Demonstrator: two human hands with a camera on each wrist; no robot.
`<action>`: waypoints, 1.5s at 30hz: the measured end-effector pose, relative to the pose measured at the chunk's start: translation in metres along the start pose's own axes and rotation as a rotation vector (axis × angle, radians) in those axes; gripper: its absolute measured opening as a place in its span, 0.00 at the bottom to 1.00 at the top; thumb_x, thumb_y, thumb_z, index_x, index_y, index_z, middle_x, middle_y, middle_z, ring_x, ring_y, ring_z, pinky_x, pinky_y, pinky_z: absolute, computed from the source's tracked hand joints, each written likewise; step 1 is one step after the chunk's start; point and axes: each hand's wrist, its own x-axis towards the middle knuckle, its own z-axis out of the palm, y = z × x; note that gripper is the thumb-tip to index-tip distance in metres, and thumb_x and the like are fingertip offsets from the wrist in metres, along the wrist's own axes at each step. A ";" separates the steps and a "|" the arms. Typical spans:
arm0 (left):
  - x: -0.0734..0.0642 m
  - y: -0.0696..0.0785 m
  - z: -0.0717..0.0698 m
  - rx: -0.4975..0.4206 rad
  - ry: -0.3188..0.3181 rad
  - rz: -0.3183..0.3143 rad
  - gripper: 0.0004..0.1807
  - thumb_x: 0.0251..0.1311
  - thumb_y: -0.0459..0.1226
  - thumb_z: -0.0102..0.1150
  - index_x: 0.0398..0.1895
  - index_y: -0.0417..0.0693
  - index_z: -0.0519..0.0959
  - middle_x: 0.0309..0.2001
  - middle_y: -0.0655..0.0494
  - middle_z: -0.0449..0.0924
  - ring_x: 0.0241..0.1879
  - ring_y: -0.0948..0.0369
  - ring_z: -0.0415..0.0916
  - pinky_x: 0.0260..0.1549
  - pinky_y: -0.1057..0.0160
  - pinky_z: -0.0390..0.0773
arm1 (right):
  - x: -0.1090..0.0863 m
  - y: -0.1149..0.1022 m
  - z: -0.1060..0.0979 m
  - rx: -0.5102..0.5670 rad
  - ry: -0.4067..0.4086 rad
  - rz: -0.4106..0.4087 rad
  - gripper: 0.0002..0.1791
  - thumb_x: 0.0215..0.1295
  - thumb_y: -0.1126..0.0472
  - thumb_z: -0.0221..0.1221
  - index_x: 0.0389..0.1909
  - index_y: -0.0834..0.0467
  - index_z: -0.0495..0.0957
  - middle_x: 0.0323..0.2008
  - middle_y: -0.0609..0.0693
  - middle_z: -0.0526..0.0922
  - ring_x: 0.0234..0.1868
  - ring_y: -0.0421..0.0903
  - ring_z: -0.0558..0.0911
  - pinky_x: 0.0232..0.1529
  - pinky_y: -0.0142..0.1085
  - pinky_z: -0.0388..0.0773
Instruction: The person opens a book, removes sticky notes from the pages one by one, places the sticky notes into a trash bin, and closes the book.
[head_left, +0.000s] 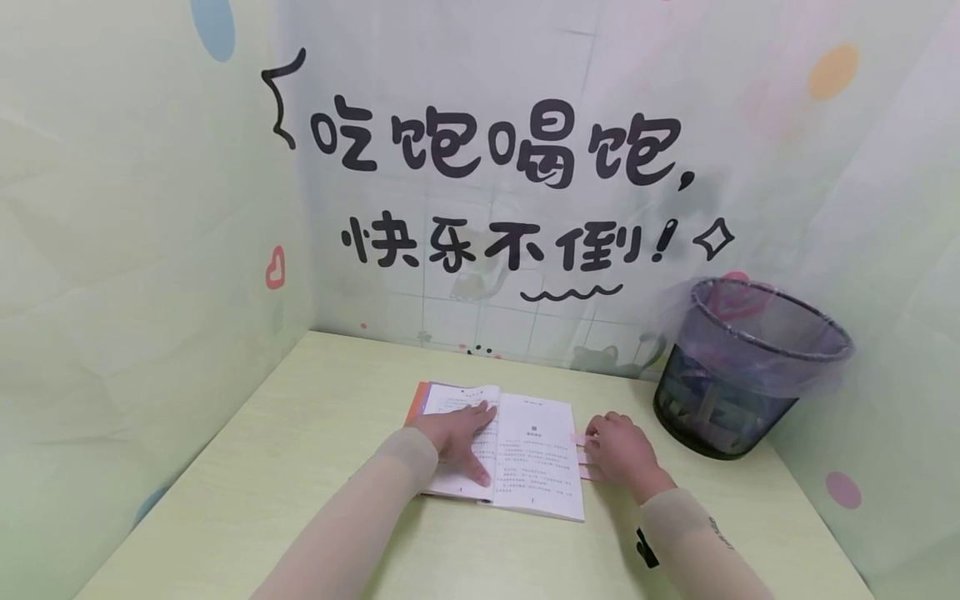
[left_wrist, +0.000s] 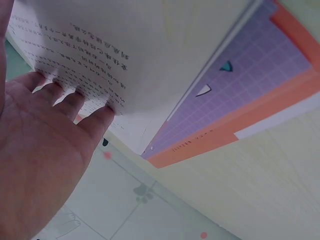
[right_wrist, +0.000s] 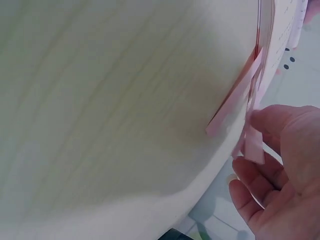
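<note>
An open book (head_left: 536, 458) lies on the table, its printed pages up and an orange and purple cover (left_wrist: 240, 85) showing at the left edge. My left hand (head_left: 459, 439) rests on the left page with fingers spread, touching the paper in the left wrist view. Several pink sticky tabs (head_left: 588, 459) stick out past the book's right edge. There my right hand (head_left: 621, 450) has its fingers curled about one pink sticky tab (right_wrist: 254, 147), the thumb touching it. Another pink sticky tab (right_wrist: 235, 102) stands apart from the fingers.
A dark mesh bin (head_left: 723, 400) with a thin translucent liner (head_left: 810, 367) stands at the back right of the pale table (head_left: 285, 467). Behind, a printed backdrop (head_left: 480, 192) with large black characters borders the table. A small black object (head_left: 647, 548) shows by the right sleeve.
</note>
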 end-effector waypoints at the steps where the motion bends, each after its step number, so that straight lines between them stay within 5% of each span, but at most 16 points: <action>1: 0.000 0.000 0.000 0.000 0.001 0.000 0.71 0.45 0.59 0.88 0.91 0.66 0.52 0.92 0.62 0.45 0.91 0.53 0.44 0.89 0.45 0.51 | 0.000 0.000 -0.001 0.005 0.000 0.006 0.05 0.74 0.62 0.66 0.46 0.57 0.86 0.42 0.52 0.84 0.44 0.52 0.81 0.52 0.53 0.84; 7: 0.001 -0.001 0.001 0.004 0.002 0.011 0.71 0.45 0.60 0.87 0.91 0.64 0.52 0.92 0.61 0.45 0.91 0.53 0.44 0.89 0.45 0.51 | 0.002 0.000 -0.007 0.030 -0.016 0.049 0.03 0.73 0.62 0.68 0.43 0.56 0.86 0.37 0.49 0.86 0.37 0.48 0.81 0.44 0.49 0.83; 19: 0.003 -0.003 0.002 0.004 0.006 0.017 0.72 0.44 0.60 0.88 0.91 0.65 0.53 0.92 0.61 0.45 0.91 0.53 0.44 0.89 0.44 0.51 | -0.003 0.019 -0.013 0.039 -0.046 0.084 0.02 0.74 0.62 0.64 0.40 0.56 0.85 0.37 0.50 0.88 0.36 0.47 0.82 0.44 0.51 0.85; 25: 0.003 -0.003 0.003 0.010 0.005 0.016 0.72 0.45 0.61 0.87 0.91 0.65 0.52 0.92 0.61 0.45 0.91 0.53 0.44 0.89 0.45 0.51 | -0.005 0.030 -0.025 0.070 0.007 0.077 0.03 0.76 0.60 0.65 0.42 0.55 0.86 0.36 0.49 0.90 0.33 0.46 0.82 0.35 0.46 0.82; 33: 0.002 -0.003 0.003 0.008 0.002 0.016 0.72 0.45 0.61 0.87 0.91 0.65 0.51 0.92 0.61 0.44 0.91 0.53 0.43 0.89 0.45 0.50 | -0.001 0.040 -0.089 0.110 0.127 0.046 0.13 0.82 0.56 0.58 0.53 0.59 0.86 0.37 0.54 0.91 0.30 0.47 0.84 0.32 0.49 0.82; 45: 0.001 -0.004 0.002 -0.008 0.004 0.003 0.72 0.44 0.61 0.87 0.91 0.68 0.52 0.92 0.64 0.44 0.91 0.54 0.42 0.89 0.43 0.50 | -0.010 0.071 -0.202 0.127 0.351 0.171 0.20 0.84 0.51 0.51 0.57 0.62 0.82 0.40 0.62 0.89 0.28 0.54 0.78 0.25 0.41 0.67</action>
